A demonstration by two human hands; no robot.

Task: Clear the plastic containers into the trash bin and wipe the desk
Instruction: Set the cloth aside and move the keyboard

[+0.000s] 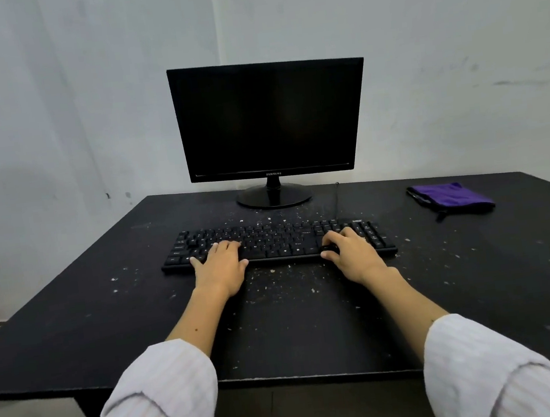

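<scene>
No plastic container or trash bin is in view. The black desk [75, 334] is speckled with pale crumbs, thickest around the black keyboard [277, 239] at its middle. My left hand [220, 269] rests on the keyboard's left half with fingers spread over the keys and the thumb at the front edge. My right hand [352, 254] rests on the right half, fingers bent down onto the keys, thumb by the front edge. A folded purple cloth [450, 198] lies at the back right of the desk, apart from both hands.
A dark monitor [270, 119] stands on its round base [274, 196] behind the keyboard, against the white wall. A thin cable [337, 201] runs from the keyboard toward the back. The desk's front edge [319, 373] lies just under my forearms.
</scene>
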